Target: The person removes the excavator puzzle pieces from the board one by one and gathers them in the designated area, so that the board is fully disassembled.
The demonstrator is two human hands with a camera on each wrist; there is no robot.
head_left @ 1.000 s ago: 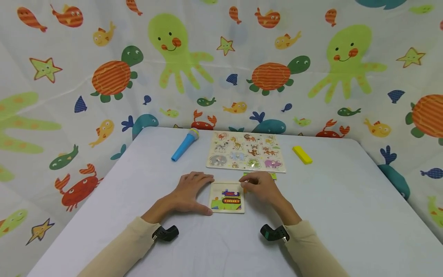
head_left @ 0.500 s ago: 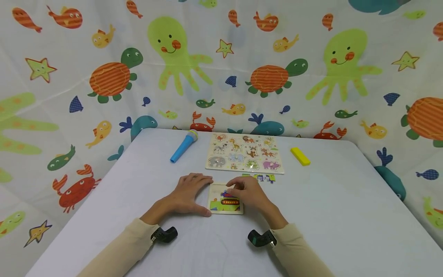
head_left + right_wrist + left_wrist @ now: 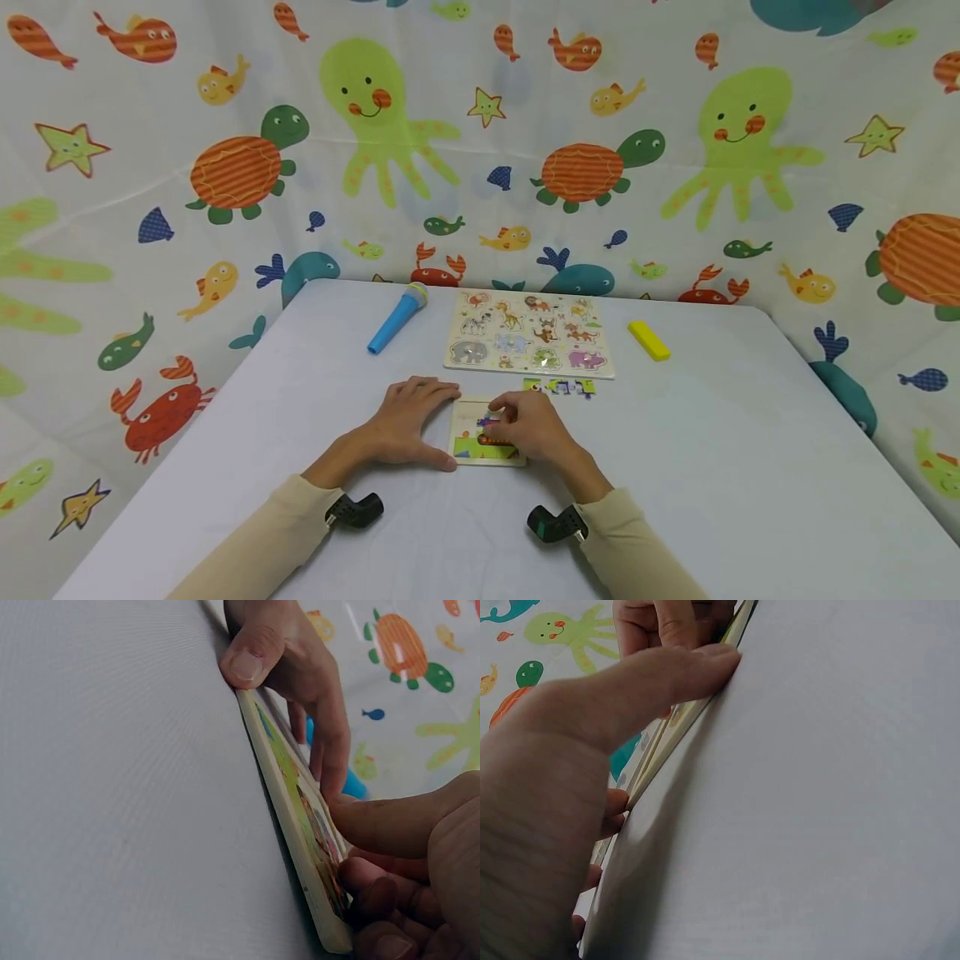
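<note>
A small square jigsaw tray (image 3: 471, 401) with a pale wooden rim lies in front of me, partly filled with colourful pieces. My left hand (image 3: 405, 425) rests along its left side, thumb at the near corner and fingertips at the far corner. Over the tray's right half is my right hand (image 3: 536, 425), its thumb and curled fingers pinching a puzzle piece that they mostly hide. In the right wrist view the right thumb (image 3: 390, 823) is by the tray's far edge, with the other fingers curled low over the picture.
Several loose puzzle pieces (image 3: 561, 387) lie just behind the tray. Farther back is an animal peg board (image 3: 529, 333), with a blue toy microphone (image 3: 397, 319) on its left and a yellow block (image 3: 648, 341) on its right. A sea-animal curtain (image 3: 480, 167) hangs behind the table.
My right hand has moved left from the tray's upper right corner to over the picture, uncovering the loose pieces behind. The left hand stays at the tray's left side.
</note>
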